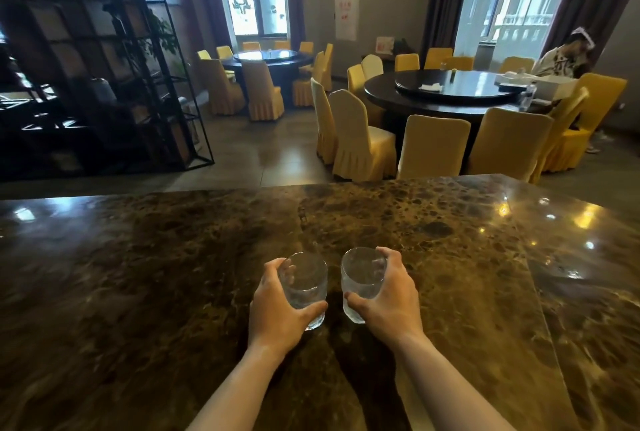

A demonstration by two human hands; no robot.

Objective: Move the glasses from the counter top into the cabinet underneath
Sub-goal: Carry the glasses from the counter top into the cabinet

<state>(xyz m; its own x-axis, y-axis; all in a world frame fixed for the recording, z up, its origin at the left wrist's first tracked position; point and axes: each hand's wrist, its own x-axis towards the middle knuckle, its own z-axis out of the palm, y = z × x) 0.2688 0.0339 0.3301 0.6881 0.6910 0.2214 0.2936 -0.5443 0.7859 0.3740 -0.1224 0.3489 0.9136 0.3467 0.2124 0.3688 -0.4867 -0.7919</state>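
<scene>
Two clear, textured tumblers stand side by side near the middle of a dark brown marble counter top (pixel 138 274). My left hand (pixel 277 309) is wrapped around the left glass (pixel 306 283), thumb on its near side. My right hand (pixel 391 295) grips the right glass (pixel 362 274) the same way. Both glasses look upright; I cannot tell whether they rest on the counter or are just lifted. The cabinet underneath is out of view.
Beyond the counter's far edge lies a dining room with round dark tables (pixel 450 91) and yellow-covered chairs (pixel 360 143). A black metal shelf unit (pixel 104 67) stands at the left. A person (pixel 561 60) sits at the right table.
</scene>
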